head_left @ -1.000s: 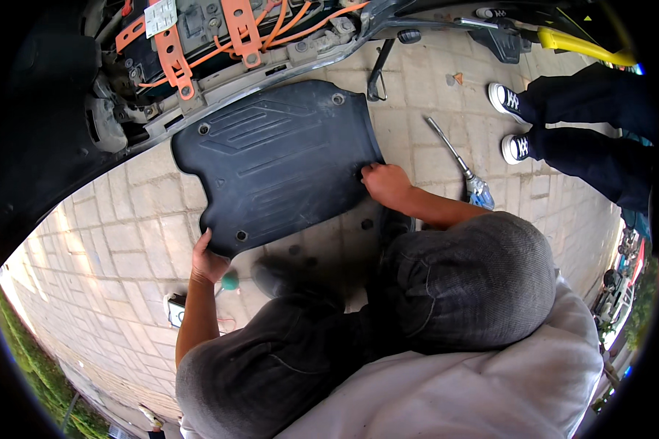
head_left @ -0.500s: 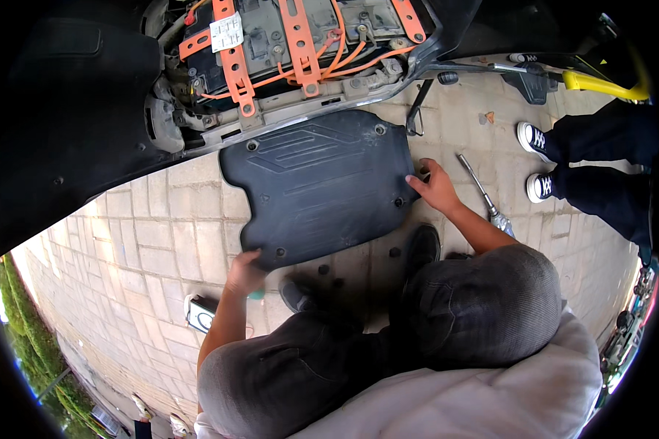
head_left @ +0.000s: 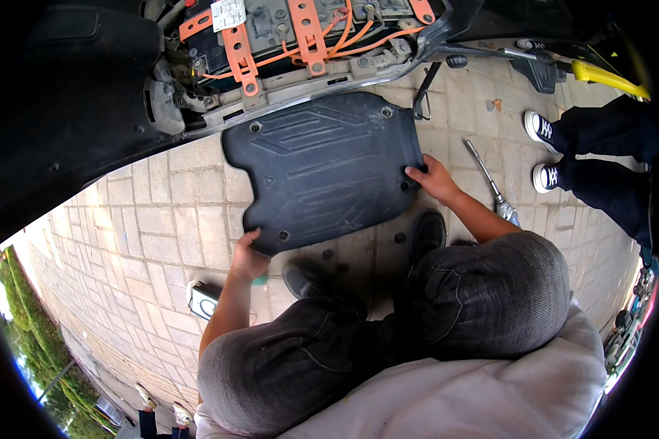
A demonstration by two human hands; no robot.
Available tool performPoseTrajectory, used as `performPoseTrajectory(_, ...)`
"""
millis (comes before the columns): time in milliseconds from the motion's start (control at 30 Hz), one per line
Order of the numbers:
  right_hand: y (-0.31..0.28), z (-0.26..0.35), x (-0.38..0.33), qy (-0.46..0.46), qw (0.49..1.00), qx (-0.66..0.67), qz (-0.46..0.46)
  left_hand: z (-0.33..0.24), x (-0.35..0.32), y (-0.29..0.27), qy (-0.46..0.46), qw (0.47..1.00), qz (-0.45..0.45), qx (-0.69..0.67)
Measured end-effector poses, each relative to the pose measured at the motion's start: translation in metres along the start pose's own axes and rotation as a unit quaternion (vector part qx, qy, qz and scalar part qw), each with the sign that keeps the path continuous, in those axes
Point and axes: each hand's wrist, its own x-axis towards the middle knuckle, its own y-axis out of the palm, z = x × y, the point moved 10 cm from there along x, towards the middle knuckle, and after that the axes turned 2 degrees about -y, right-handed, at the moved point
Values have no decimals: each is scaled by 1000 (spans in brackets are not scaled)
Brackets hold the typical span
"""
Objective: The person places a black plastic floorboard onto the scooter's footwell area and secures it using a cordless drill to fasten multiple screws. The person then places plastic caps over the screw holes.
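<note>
- Dark ribbed plastic cover panel [head_left: 322,172] held flat between both hands, above the paved ground [head_left: 124,241] and just below the open underside of the vehicle [head_left: 293,36], where orange brackets and cables show.
- Left hand [head_left: 247,257] at the panel's near left corner; fingers curled up around the edge, thumb side under it, so gripping the panel.
- Right hand [head_left: 433,178] at the panel's right edge, fingertips pressed on the rim near a screw hole; it appears closed on the edge, though the underside of the grip is hidden.
- Panel lies ahead of the bent knees, stretching from one hand to the other.
- Long metal wrench [head_left: 490,186] on the paving just right of the right forearm, apart from the hand.
- Small device [head_left: 203,300] on the ground beside the left forearm.
- Another person's dark trousers and sneakers [head_left: 542,150] stand at far right.
</note>
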Motion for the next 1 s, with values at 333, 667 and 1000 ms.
performPoseTrajectory(333,0,-7,7,23,997,71,-11,-1,3,5,-2,1000,13,-11)
performPoseTrajectory(667,-18,1,2,-38,985,165,-23,-60,-9,29,51,981,119,148)
performPoseTrajectory(1000,-27,13,-65,-54,994,95,-24,-147,27,94,140,978,156,1)
